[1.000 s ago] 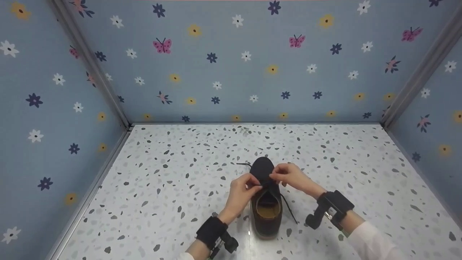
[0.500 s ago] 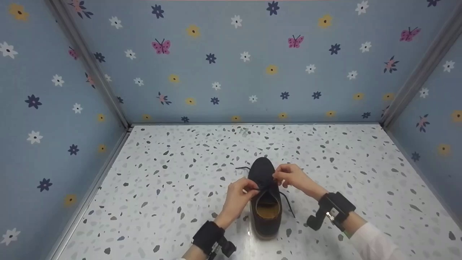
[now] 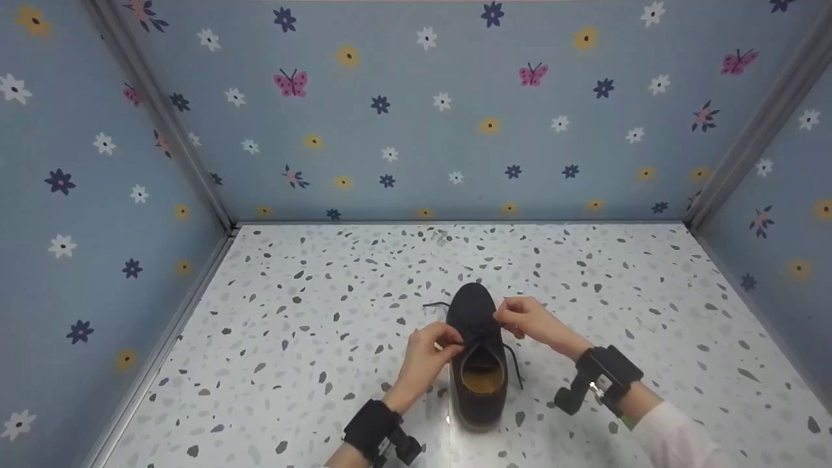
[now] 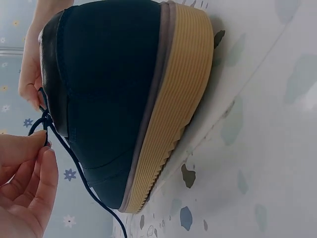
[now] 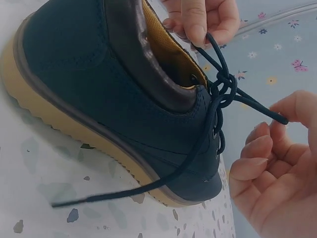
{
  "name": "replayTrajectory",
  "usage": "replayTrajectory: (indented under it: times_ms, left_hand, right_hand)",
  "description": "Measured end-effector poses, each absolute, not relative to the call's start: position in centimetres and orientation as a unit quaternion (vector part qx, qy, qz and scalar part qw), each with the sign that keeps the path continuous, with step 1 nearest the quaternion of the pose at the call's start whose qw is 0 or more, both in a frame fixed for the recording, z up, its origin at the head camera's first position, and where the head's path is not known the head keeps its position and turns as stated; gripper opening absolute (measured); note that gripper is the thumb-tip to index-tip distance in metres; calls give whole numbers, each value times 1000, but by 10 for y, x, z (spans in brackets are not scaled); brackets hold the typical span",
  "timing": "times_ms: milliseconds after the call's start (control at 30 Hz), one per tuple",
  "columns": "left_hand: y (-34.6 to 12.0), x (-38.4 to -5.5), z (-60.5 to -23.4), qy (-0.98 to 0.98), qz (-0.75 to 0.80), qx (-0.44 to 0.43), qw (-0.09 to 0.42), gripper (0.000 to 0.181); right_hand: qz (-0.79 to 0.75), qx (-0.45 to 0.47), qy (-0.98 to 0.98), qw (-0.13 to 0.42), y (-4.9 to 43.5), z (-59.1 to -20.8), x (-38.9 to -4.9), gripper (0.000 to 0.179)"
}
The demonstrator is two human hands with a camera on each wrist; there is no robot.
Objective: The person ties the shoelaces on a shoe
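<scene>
A dark navy lace-up shoe [image 3: 473, 304] stands upright on the speckled surface, toe pointing away. It has a ribbed tan sole [image 4: 171, 94], a dark brown collar and a yellowish lining. My left hand [image 3: 424, 356] pinches a loop of the shoelace [image 5: 225, 87] between thumb and fingertip, left of the knot. On the other side my right hand [image 3: 528, 323] pinches a second loop with thumb and forefinger, its other fingers curled. The knot sits above the tongue, between both hands. One free lace end [image 5: 116, 195] trails down beside the shoe; another [image 3: 437, 304] sticks out left near the toe.
White terrazzo-patterned surface [image 3: 312, 364] surrounds the shoe. Blue flowered panels [image 3: 416, 110] rise behind it and at both sides, with metal strips at the corners. Each wrist wears a black strap with a camera [image 3: 374, 429].
My hands have drawn apart, the left one back and leftward, the right one slightly to the right. The lace ends beside the shoe have shifted and look shorter.
</scene>
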State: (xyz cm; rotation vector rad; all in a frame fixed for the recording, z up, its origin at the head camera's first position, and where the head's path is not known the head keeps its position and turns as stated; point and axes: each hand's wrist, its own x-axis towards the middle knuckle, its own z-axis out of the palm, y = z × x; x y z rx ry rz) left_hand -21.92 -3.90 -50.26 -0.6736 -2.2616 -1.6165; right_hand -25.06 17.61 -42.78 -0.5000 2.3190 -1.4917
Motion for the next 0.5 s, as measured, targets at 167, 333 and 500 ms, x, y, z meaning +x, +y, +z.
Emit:
replayTrajectory:
  times_ms: [167,333,500]
  left_hand:
    - [-40,-217,-503,-786,-559,-233,122,19]
    - [-43,-210,-493,-785,-558,-245,113,19]
    - [-45,-207,-495,-783,-545,-276,116,21]
  right_hand:
    - [-523,-170,819,164,178,-428,-250,17]
    - [-534,-161,817,145,180,-435,-254,18]
    - [-558,-137,808,129,185,-458,-265,19]
